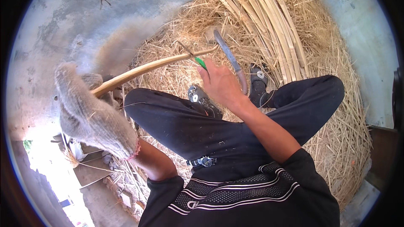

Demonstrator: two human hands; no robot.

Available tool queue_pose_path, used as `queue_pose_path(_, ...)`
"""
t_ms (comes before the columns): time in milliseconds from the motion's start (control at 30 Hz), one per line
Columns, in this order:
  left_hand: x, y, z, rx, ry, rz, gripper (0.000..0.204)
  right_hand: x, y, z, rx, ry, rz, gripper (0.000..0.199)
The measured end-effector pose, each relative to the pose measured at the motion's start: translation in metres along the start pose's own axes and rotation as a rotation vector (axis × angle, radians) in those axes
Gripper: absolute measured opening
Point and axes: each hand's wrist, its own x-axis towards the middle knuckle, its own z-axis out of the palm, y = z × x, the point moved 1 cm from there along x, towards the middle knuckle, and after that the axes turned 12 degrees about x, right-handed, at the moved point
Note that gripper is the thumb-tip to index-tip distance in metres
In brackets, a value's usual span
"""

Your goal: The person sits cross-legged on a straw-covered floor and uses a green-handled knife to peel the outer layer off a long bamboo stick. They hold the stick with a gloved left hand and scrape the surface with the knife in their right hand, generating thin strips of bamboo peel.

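My left hand, in a grey knitted glove, is closed around the thick end of a pale wooden strip. The strip slants up to the right across my left knee, and its tip thins and curls. Bare, my right hand grips a small knife by its green handle. The thin dark blade points up and left, crossing the strip near its narrow end. Just beyond that hand stands a curved grey metal bar, its lower part brownish and between my feet; whether it touches the strip, I cannot tell.
Several long split strips lie bundled beyond my right foot. Straw-like shavings cover the floor around my bent legs. A bluish-grey wall rises at far left, another at right. Beside my left elbow are clutter and a bright opening.
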Motion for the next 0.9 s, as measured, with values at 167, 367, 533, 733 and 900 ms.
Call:
queue_pose_path(167,0.026,-0.032,-0.019,0.504,0.170,0.883,0.035,-0.004,-0.009,0.003,-0.154,-0.041,0.079,0.020)
queue_pose_path(367,0.014,-0.035,-0.015,0.555,0.122,0.963,0.027,-0.031,0.188,0.012,-0.422,0.135,0.348,0.024)
queue_pose_path(533,0.014,-0.045,-0.012,0.433,0.193,0.666,0.047,0.012,0.027,-0.025,0.158,0.077,0.227,0.026)
queue_pose_path(733,0.013,-0.041,-0.011,0.500,0.235,0.708,0.049,-0.008,0.001,0.001,-0.063,0.066,0.060,0.021)
queue_pose_path(900,0.021,-0.049,-0.018,0.545,0.161,0.819,0.046,-0.008,0.013,0.010,-0.167,-0.043,0.104,0.021)
